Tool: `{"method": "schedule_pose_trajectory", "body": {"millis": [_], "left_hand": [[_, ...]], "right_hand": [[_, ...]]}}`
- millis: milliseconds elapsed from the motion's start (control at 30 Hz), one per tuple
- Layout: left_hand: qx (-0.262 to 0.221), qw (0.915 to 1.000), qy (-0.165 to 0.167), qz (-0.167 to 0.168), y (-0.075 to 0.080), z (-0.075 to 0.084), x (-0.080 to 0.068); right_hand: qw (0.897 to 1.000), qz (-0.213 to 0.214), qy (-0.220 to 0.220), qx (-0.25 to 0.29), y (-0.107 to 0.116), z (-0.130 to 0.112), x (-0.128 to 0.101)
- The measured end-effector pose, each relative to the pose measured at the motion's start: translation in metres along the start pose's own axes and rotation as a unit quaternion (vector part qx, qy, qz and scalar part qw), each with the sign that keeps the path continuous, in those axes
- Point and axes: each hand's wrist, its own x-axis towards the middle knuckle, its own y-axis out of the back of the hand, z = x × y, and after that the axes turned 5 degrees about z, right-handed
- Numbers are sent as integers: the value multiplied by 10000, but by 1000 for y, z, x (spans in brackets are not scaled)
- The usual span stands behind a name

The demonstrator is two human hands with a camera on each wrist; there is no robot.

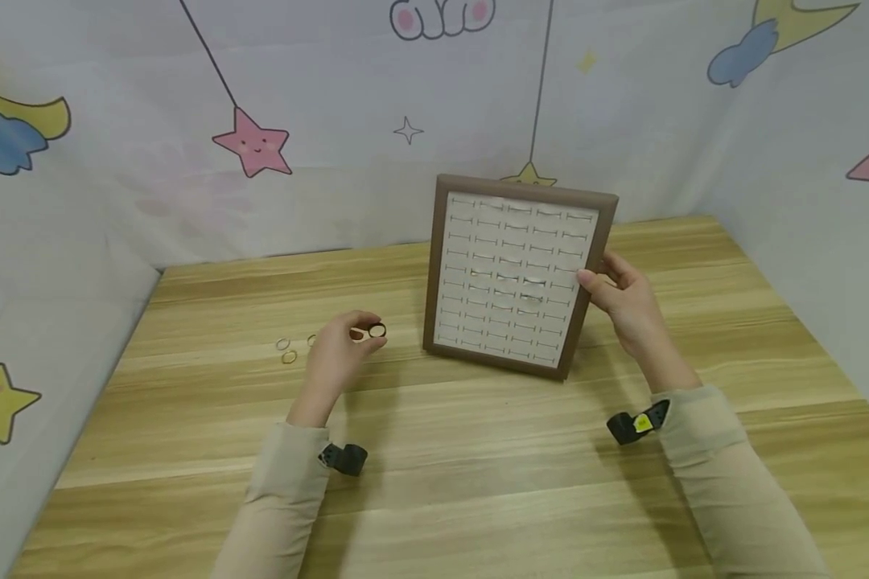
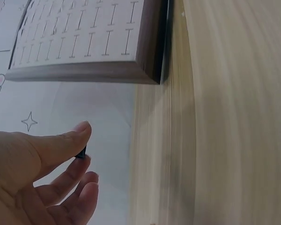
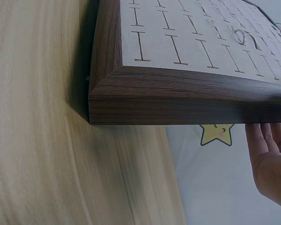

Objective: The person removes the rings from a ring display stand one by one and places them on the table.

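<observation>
A brown-framed ring display tray (image 1: 516,277) with a white slotted insert stands tilted up on the wooden table (image 1: 434,482). My right hand (image 1: 619,297) holds its right edge, thumb on the front of the frame (image 3: 187,96). My left hand (image 1: 343,350) hovers left of the tray and pinches a dark ring (image 1: 377,330) between thumb and fingers; in the left wrist view only a dark bit of the ring (image 2: 81,153) shows under the thumb. A few rings sit in the tray's middle slots (image 1: 510,281).
Three small gold rings (image 1: 288,349) lie on the table just left of my left hand. Cloth walls printed with stars and moons (image 1: 253,145) close in the back and both sides.
</observation>
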Motion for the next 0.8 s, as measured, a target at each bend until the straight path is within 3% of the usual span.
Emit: {"method": "schedule_pose_trajectory", "body": {"millis": [400,800], "left_hand": [[159,9990,322,-275,20,-44,-1],[510,9975,392,-285,28,-70,-5]], "right_hand": [[10000,32,14,6,0,-1,1],[10000,4,33,46,0,-1,0]]}}
